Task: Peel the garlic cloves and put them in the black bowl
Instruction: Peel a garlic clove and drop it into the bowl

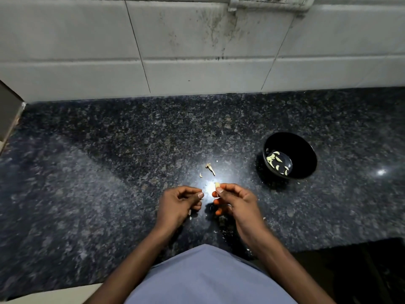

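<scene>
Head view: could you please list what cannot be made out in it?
- Garlic clove in the right hand: glare on the granite counter and the fingertips hide how far it is peeled.
- Left hand: curled fingers hide whether it holds skin.
- Peeled cloves in the black bowl: too small to count.
- Switch plate: cut off by the top edge.

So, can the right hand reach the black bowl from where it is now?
Probably yes. The right hand, pinching a garlic clove, is near the black bowl, which sits to its right with only bare countertop between them.
</scene>
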